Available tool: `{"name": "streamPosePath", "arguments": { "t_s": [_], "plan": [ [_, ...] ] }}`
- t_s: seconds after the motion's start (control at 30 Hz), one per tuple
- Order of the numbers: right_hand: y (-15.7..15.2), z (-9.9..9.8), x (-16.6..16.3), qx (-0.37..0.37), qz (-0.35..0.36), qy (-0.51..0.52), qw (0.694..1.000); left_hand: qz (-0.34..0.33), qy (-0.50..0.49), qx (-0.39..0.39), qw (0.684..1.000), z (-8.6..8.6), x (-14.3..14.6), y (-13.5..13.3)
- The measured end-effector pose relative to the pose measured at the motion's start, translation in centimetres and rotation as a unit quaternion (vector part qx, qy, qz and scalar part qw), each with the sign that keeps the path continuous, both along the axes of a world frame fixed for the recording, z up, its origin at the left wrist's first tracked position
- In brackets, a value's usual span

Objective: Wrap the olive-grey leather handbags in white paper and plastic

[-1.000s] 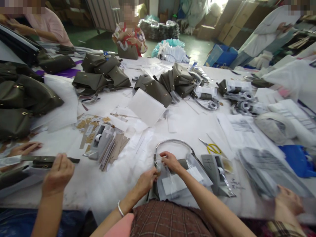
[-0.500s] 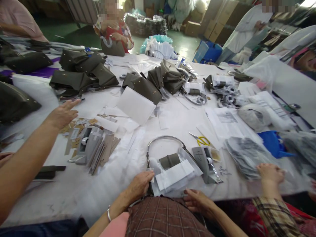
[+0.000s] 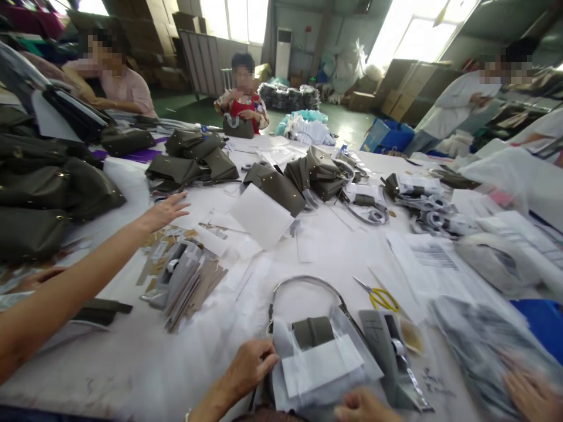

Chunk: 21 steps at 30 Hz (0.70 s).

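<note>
In front of me lies a looped bag strap (image 3: 308, 278) wrapped in clear film. Within its curve sit pale translucent wrapping (image 3: 372, 366), an olive strip (image 3: 313, 332) and a folded white sheet (image 3: 323, 364). My left hand (image 3: 246, 369) is closed beside the wrapping's left edge, finger and thumb together; whatever they pinch is hidden. My right hand (image 3: 367, 407) is at the wrapping's lower right, partly cut off by the frame. Its fingers are curled and slightly blurred, and I cannot see what they hold. Grey card pieces (image 3: 391, 357) lie to the right.
Yellow-handled scissors (image 3: 379, 296) lie ahead on the right. A co-worker's arm (image 3: 109, 258) reaches over the table from the left, near stacked cards (image 3: 189, 281). Another person's hand (image 3: 534, 390) touches grey plastic packs (image 3: 477, 334). Olive handbags (image 3: 275, 187) cover the far side.
The view has tilted up and shifted left. My left hand's small pale tag no longer shows between its fingers. My right hand's fingers have curled in, nearer the wrapping.
</note>
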State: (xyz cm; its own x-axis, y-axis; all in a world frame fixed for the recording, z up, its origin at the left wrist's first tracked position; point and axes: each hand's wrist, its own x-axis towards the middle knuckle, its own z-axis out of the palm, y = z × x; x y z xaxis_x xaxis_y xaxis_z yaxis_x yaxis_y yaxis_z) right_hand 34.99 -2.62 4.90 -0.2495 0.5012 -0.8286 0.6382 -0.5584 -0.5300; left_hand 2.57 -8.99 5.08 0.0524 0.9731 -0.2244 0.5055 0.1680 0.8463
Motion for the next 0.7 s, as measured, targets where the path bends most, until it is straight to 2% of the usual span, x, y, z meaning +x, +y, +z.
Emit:
{"name": "streamPosePath", "arguments": {
  "t_s": [0.03, 0.1, 0.2, 0.27, 0.33, 0.43, 0.53, 0.7],
  "plan": [
    [1.1, 0.5, -0.9, 0.006, 0.029, 0.006, 1.000, 0.016, 0.002, 0.001, 1.000, -0.2, -0.1, 0.3],
    [3.8, 1.4, -3.6, 0.040, 0.037, 0.044, 0.998, 0.050, 0.004, 0.008, 0.999, -0.4, -0.4, 1.4],
    [8.1, 2.5, -8.6, 0.182, 0.012, 0.096, 0.978, 0.094, -0.011, 0.028, 0.995, 0.3, -1.1, 3.7],
    [10.7, 2.7, -11.7, 0.271, 0.031, 0.108, 0.956, 0.118, -0.027, 0.040, 0.992, 0.9, -1.6, 5.5],
    [12.8, 2.3, -14.2, 0.325, 0.064, 0.105, 0.938, 0.131, -0.040, 0.048, 0.989, 1.4, -1.9, 7.0],
    [15.3, 0.6, -17.0, 0.391, 0.101, 0.096, 0.910, 0.141, -0.039, 0.054, 0.988, 1.4, -2.0, 8.5],
    [17.5, -2.0, -18.7, 0.454, 0.113, 0.072, 0.881, 0.151, -0.013, 0.049, 0.987, 0.8, -2.2, 9.2],
    [21.0, -6.1, -20.2, 0.500, 0.127, 0.018, 0.856, 0.181, -0.001, 0.020, 0.983, -0.6, -3.6, 10.4]
  ]
}}
